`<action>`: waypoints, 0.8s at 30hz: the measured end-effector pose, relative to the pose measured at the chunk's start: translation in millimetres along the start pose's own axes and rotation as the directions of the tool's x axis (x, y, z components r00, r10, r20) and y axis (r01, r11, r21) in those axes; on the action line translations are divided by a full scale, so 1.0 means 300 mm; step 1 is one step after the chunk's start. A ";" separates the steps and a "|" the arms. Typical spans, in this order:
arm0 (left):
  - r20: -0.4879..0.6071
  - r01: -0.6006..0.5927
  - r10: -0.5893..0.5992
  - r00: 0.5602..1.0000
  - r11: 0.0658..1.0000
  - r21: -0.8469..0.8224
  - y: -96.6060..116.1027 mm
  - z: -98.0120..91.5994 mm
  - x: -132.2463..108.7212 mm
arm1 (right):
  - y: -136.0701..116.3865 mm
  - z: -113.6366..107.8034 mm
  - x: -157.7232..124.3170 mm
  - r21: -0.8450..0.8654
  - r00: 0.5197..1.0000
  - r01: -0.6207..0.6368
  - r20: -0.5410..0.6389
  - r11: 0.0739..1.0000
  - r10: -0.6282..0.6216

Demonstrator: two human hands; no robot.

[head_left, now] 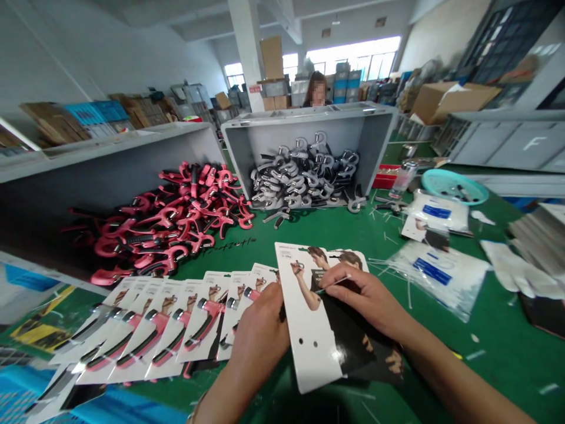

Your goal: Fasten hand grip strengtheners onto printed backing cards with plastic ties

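A printed backing card (309, 365) stands tilted in front of me, a picture of a person on its white and black face and two small holes low down. My left hand (262, 324) is closed at the card's left edge, its fingertips hidden behind it. Pinched in my right hand (366, 294) is a thin white cable tie (339, 284), lying across the card's front. Another card (353, 257) shows just behind. Left of my hands, carded hand grips (205, 321) in pink and black lie fanned out in an overlapping row.
A grey bin (26, 188) on its side spills pink hand grips (170, 221). Another bin (379, 141) holds grey ones (304, 176). To the right lie plastic bags (435, 277) of ties, a teal tray (470, 184) and a glass bottle (402, 179). A person (316, 91) is beyond the bins.
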State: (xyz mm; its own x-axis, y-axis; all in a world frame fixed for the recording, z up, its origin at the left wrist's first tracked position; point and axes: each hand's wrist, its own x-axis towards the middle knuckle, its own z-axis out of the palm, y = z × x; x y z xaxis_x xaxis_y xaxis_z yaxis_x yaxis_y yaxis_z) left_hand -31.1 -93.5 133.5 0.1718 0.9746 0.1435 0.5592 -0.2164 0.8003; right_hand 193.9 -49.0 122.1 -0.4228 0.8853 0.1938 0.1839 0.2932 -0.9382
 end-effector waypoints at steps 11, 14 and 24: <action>0.217 -0.350 0.345 0.913 0.937 -0.018 0.024 -0.023 -0.015 | 0.019 -0.002 0.000 0.185 0.990 -0.063 -0.109 0.981 0.084; 0.237 -0.352 0.331 0.913 0.935 0.051 -0.002 0.014 0.011 | 0.012 -0.006 -0.006 0.169 0.995 -0.058 -0.069 0.984 0.070; 0.037 -0.189 0.189 0.981 0.982 -0.004 -0.027 0.063 0.022 | -0.007 0.007 0.012 -0.004 0.999 0.026 -0.023 1.000 -0.026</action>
State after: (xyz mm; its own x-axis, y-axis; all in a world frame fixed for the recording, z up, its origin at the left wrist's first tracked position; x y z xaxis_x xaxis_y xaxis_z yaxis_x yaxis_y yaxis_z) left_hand -19.1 -86.4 116.9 0.3044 0.9133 0.2705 0.5131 -0.3965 0.7613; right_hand 190.2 -47.0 124.2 -0.4072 0.8854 0.2242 0.1770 0.3173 -0.9317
